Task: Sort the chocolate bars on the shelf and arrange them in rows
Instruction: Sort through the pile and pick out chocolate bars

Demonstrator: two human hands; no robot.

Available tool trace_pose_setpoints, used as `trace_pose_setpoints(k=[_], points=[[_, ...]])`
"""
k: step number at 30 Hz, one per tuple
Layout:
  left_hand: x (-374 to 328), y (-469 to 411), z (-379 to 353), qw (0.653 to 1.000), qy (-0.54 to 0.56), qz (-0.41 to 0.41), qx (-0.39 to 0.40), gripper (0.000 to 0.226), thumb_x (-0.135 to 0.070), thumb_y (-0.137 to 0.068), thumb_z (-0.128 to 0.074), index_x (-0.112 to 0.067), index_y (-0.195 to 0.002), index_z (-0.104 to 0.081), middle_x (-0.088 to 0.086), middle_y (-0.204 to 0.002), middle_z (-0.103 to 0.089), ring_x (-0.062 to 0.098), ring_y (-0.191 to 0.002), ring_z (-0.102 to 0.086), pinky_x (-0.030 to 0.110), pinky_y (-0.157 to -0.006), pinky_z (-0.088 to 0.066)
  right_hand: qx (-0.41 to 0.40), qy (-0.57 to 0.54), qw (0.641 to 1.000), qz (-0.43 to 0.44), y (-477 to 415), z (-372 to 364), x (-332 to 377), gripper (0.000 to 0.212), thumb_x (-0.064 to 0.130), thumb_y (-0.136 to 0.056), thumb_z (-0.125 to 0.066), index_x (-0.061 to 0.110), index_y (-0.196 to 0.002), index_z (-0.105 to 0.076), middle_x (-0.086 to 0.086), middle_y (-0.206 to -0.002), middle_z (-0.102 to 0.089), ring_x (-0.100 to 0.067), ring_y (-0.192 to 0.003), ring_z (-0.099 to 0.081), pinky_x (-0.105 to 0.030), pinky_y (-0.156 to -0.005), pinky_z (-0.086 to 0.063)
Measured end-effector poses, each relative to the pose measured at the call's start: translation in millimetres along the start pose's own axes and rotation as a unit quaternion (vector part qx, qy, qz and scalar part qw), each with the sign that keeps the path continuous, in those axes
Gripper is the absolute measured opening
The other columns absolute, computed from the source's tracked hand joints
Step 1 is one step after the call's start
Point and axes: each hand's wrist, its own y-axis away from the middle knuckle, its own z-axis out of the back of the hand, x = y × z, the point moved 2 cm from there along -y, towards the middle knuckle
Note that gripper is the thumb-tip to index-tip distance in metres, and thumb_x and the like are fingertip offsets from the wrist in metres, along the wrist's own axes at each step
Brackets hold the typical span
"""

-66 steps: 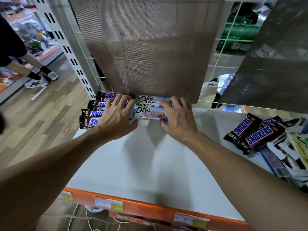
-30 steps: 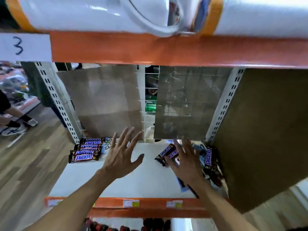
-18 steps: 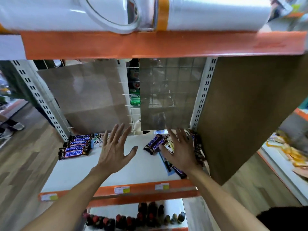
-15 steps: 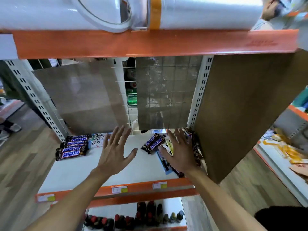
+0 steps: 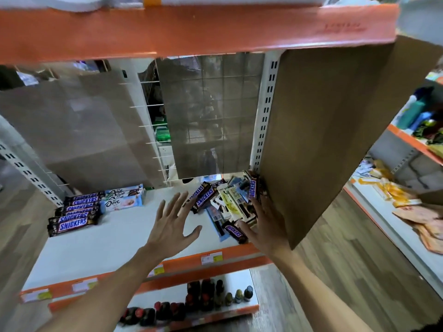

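Left hand [image 5: 171,226] is over the bare middle of the white shelf [image 5: 107,243], palm down, fingers and thumb spread wide, holding nothing. Right hand [image 5: 266,224] lies at the far right of the shelf, against a brown cardboard panel [image 5: 323,140] on its outer side. Its fingers are extended rather than curled and are laid along the right edge of an unsorted pile of chocolate bars [image 5: 233,200]. That pile lies between the two hands and beyond the right hand's fingertips, with wrappers crossing at mixed angles. Two Snickers bars [image 5: 203,197] lie tilted just beyond the left hand's fingertips. A single Snickers bar [image 5: 236,233] lies touching or just beside the right thumb, partly over a blue-wrapped bar [image 5: 217,221]. Well to the left of the left hand, a stacked row of Snickers [image 5: 72,221] sits at the shelf's left end, with Dove bars [image 5: 122,202] lined up just beside it on the side toward the hand. Below both wrists runs the orange shelf edge [image 5: 239,250] with its price labels, and under it stand bottles [image 5: 203,298] on a lower shelf.
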Motion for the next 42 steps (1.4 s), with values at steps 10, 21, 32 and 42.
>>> trace_pose_setpoints(k=[10, 21, 32, 42], points=[[-27, -16, -58, 0.995, 0.004, -0.062, 0.083, 0.079, -0.059, -0.086, -0.046, -0.029, -0.153, -0.016, 0.001, -0.160, -0.016, 0.022, -0.147, -0.009, 0.058, -0.114, -0.020, 0.037, 0.002, 0.999, -0.033, 20, -39, -17, 0.075, 0.067, -0.090, -0.034, 0.038, -0.151, -0.001, 0.003, -0.160, 0.001, -0.020, -0.147, 0.001, -0.046, -0.118, -0.009], [-36, -29, -106, 0.982, -0.001, -0.117, 0.146, 0.067, -0.062, -0.092, -0.027, -0.027, -0.149, -0.026, 0.009, -0.152, -0.034, 0.028, -0.141, -0.029, 0.057, -0.110, -0.027, -0.006, 0.012, 0.998, -0.063, 4, -65, -31, 0.051, 0.044, -0.095, -0.045, 0.018, -0.139, -0.046, -0.010, -0.144, -0.042, -0.035, -0.134, -0.035, -0.050, -0.106, -0.033], [-40, -71, -120, 0.971, -0.028, -0.157, 0.177, 0.055, -0.044, -0.091, -0.049, -0.027, -0.143, -0.042, 0.007, -0.149, -0.040, 0.030, -0.137, -0.036, 0.059, -0.104, -0.036, -0.108, 0.083, 0.988, -0.071, -38, -84, -30, 0.034, 0.030, -0.080, -0.069, 0.013, -0.110, -0.068, -0.007, -0.111, -0.065, -0.032, -0.110, -0.055, -0.044, -0.085, -0.048], [-53, -110, -123, 0.960, -0.107, -0.189, 0.175, 0.089, -0.027, -0.045, -0.095, -0.017, -0.126, -0.058, 0.013, -0.124, -0.061, 0.030, -0.113, -0.060, 0.054, -0.087, -0.052, -0.112, 0.085, 0.983, -0.115, -56, -91, -26, 0.037, 0.032, -0.064, -0.084, 0.011, -0.089, -0.067, -0.011, -0.093, -0.063, -0.031, -0.093, -0.059, -0.045, -0.079, -0.051]])
